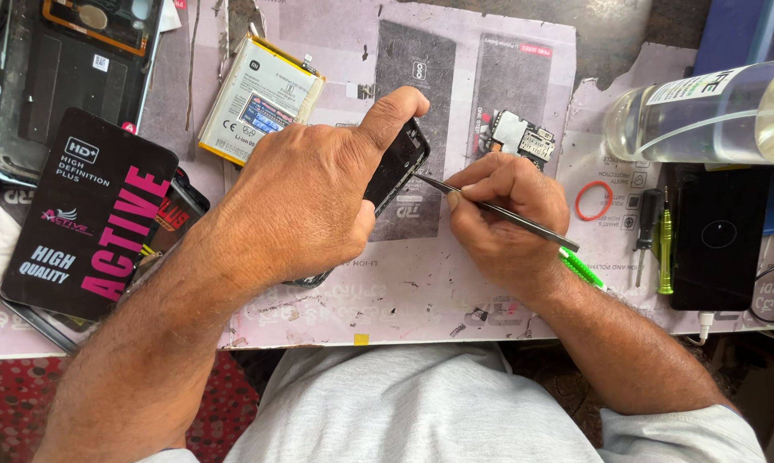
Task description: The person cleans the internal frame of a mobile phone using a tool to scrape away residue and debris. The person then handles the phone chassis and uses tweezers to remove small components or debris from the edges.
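The left hand (pixel 305 201) grips a black phone (pixel 397 167). Its fingers wrap round the phone & the thumb (pixel 393 110) lies along the top edge. Most of the phone is hidden under the palm; only the top end sticks out past the thumb, plus a bit of the low end under the heel of the hand. The phone is tilted, w/ one end up off the table (pixel 421 291).

The right hand (pixel 502 219) is closed on thin metal tweezers (pixel 490 210), pinched betw. thumb & fingers like a pen. The tip points left & touches the side of the phone, just under the left thumb. The back end sticks out past the knuckles, to the right.

Just behind the right hand, partly under the wrist, lies a green tool (pixel 582 267). Just above the right fingers sits a small circuit board (pixel 521 137). Near it, to the right of the knuckles, lies a red ring (pixel 593 201). Further right are 2 small screwdrivers (pixel 657 240), one black, one yellow-green, side by side. Next to them is a black phone-shaped slab (pixel 718 236). Above that lies a clear bottle (pixel 704 116) on its side.

Above the left knuckles lies a flat battery (pixel 258 99), white w/ yellow edges. Left of the left wrist is a black box (pixel 87 214) w/ pink & white print. At the far top left is an open phone shell (pixel 69 69).
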